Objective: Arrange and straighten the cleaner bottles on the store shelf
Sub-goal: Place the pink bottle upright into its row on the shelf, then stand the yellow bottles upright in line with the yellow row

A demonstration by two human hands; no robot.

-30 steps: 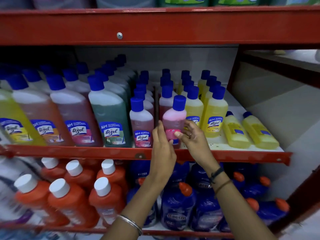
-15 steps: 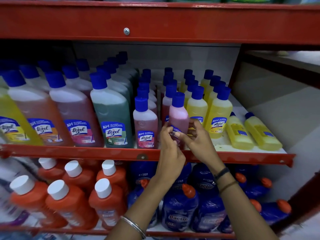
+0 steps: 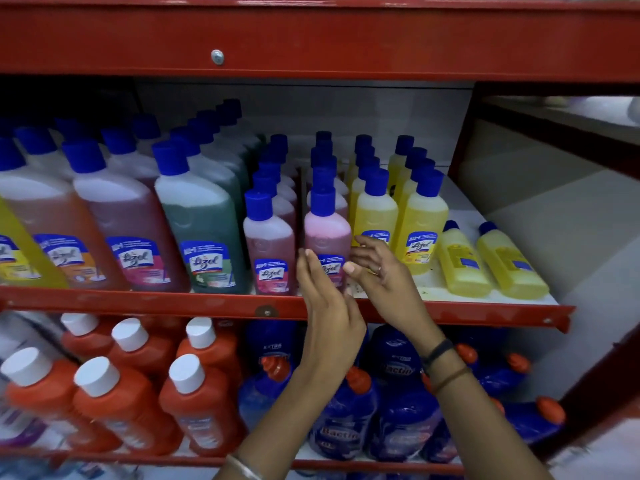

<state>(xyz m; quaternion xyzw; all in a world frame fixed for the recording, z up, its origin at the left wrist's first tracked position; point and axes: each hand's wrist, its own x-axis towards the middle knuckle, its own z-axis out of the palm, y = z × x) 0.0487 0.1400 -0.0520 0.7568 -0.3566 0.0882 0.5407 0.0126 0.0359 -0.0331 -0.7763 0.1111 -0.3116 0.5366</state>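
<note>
A small pink cleaner bottle (image 3: pixel 327 233) with a blue cap stands upright at the front of the middle shelf (image 3: pixel 221 304), its label facing out. My left hand (image 3: pixel 327 306) is flat against its lower left side, fingers straight. My right hand (image 3: pixel 382 282) is at its lower right with fingers spread and the thumb tip by the label. Neither hand is closed around it. Beside it stand a darker pink bottle (image 3: pixel 270 247) and two upright yellow bottles (image 3: pixel 375 216), (image 3: pixel 424 226). Two more yellow bottles (image 3: pixel 464 261), (image 3: pixel 510 261) lie flat at the right end.
Large bottles of orange, pink and green cleaner (image 3: pixel 201 230) fill the left of the shelf. Rows of small bottles run back behind the front ones. The red beam (image 3: pixel 311 39) of the shelf above hangs low. Below are orange bottles (image 3: pixel 114 407) and blue bottles (image 3: pixel 346 420).
The pink bottle went from tilted to upright with its label turned outward. Both hands, closed on its lower part half a second ago, have opened and eased back from it.
</note>
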